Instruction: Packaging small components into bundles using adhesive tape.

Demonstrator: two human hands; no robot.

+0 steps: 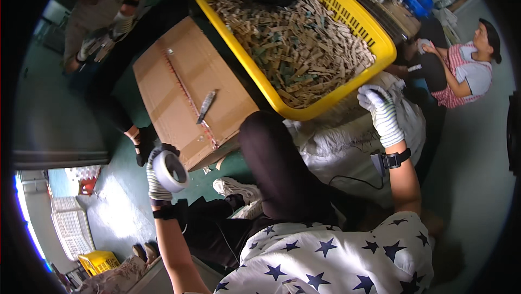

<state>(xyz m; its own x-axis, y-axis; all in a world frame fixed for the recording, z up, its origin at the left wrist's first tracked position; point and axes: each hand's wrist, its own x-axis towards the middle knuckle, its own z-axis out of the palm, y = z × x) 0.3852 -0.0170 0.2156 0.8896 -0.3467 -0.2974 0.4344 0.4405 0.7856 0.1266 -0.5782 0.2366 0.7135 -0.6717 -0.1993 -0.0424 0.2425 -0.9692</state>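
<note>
- Head view: we look down at our own lap, one knee in dark trousers raised toward twelve o'clock, a star-print shirt at the bottom edge.
- Our left hand (158, 177), gloved, is closed around a roll of tape (171, 171) at about eight o'clock from the knee; the fingers wrap the roll from behind and its open core faces us.
- Our right hand (381, 114), in a striped glove, sits at about three o'clock, fingers loosely spread and resting on a white sack (347, 142); we see nothing held in it.
- A cardboard box (187, 90) lies at eleven o'clock, its seam already taped, with a box cutter (206, 106) lying loose on top near the seam.
- A yellow basket (380, 39) full of small wooden pieces (296, 44) sits at one o'clock, its near rim just beside the right hand and the knee.
- Another person's gloved hands (106, 36) work at ten o'clock, and a seated person (464, 71) is at two o'clock.
- What we judge could go wrong: the cutter rests unsecured on a box top; a nudge from the knee or a tilt of the box could slide it toward the feet below.
- The basket seems to perch partly on the soft sack; leaning on the sack could tip it and spill pieces.
- The roll is held in fingers only, so a glove slip could drop it.
</note>
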